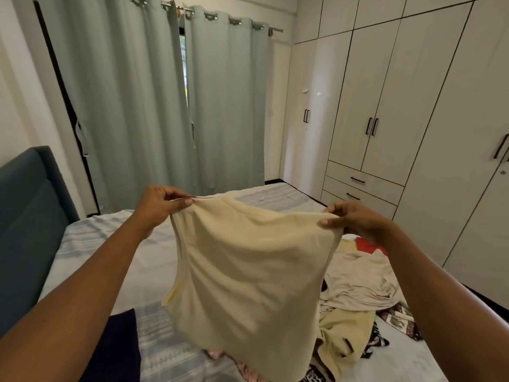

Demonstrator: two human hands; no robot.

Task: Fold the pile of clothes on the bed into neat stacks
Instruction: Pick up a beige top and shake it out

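Observation:
A pale yellow garment (248,277) hangs in the air above the bed, spread out between my two hands. My left hand (162,206) pinches its top left corner. My right hand (355,220) pinches its top right corner. Below and to the right lies the pile of clothes (360,288) on the bed (91,249): a beige piece, a red piece, another yellow piece and dark patterned fabric. The hanging garment hides part of the pile.
A dark navy cloth (121,346) lies flat on the bed at the lower left. A blue headboard (30,216) stands at the left. Green curtains (165,106) hang behind the bed, and white wardrobes (413,106) line the right wall.

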